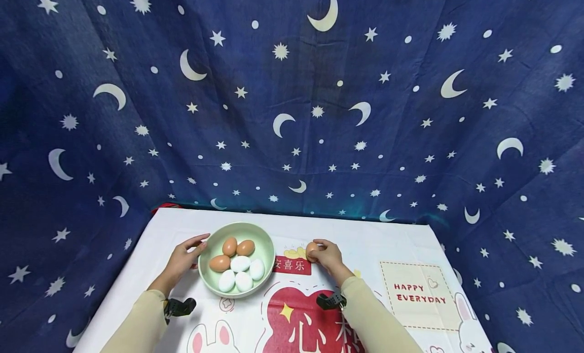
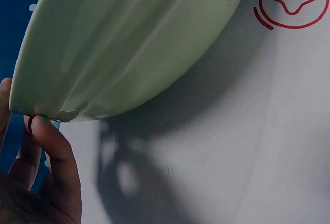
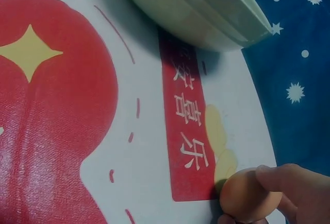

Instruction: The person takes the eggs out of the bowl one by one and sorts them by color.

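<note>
A pale green bowl (image 1: 264,244) stands on the table's left half, holding three brown eggs (image 1: 220,263) and several white eggs (image 1: 244,281). My left hand (image 1: 181,259) is at the bowl's left rim; the left wrist view shows the thumb (image 2: 54,141) against the outer wall and fingertips at the edge, holding it. To the right of the bowl, my right hand (image 1: 330,255) pinches a brown egg (image 3: 247,198) between thumb and fingers, at or just above the printed cloth. The egg's lower side is partly hidden by the fingers.
A white tablecloth (image 1: 365,236) with red printed lettering and cartoon rabbits covers the table. Behind and at both sides hangs a dark blue curtain (image 1: 255,145) with moons and stars. Each wrist wears a black strapped device (image 1: 180,307).
</note>
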Motion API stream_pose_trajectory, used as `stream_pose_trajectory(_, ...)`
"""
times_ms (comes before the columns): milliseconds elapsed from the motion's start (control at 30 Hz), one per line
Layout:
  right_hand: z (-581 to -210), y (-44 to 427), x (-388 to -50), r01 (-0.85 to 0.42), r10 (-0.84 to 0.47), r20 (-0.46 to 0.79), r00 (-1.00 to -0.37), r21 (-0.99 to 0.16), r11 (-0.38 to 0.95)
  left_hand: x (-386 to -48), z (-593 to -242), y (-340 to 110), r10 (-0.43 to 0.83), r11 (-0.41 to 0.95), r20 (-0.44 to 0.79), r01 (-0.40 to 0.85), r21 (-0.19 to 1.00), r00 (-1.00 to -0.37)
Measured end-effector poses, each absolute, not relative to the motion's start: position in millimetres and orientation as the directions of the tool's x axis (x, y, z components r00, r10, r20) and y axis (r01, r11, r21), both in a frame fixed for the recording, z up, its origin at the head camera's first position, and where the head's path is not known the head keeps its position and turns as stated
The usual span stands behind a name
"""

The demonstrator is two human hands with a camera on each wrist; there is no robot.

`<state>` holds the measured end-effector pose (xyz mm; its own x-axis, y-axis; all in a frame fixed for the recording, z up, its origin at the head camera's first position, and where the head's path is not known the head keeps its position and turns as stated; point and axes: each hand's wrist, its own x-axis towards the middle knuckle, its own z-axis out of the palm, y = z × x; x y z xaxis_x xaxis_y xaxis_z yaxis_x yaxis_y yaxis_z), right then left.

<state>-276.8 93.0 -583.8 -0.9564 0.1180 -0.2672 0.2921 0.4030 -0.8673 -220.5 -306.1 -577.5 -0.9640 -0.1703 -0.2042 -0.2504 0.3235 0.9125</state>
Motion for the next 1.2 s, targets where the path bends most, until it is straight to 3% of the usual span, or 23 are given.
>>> stream_pose_trajectory(733,-583.3,91.8,-276.2,0.339,0.159,-0.301,-0.940,-0.868,0.363,-218.9,-577.5,-307.0,-0.145,0.309,-0.222,-0.257,0.916,-0.964)
stream_pose_trajectory(1200,-550.1,76.7,-285.6,0.237,0.246,-0.152,-0.957,-0.898,0.370,-219.3,-577.0,-306.3,-0.151,0.317,-0.227,-0.265,0.911,-0.962)
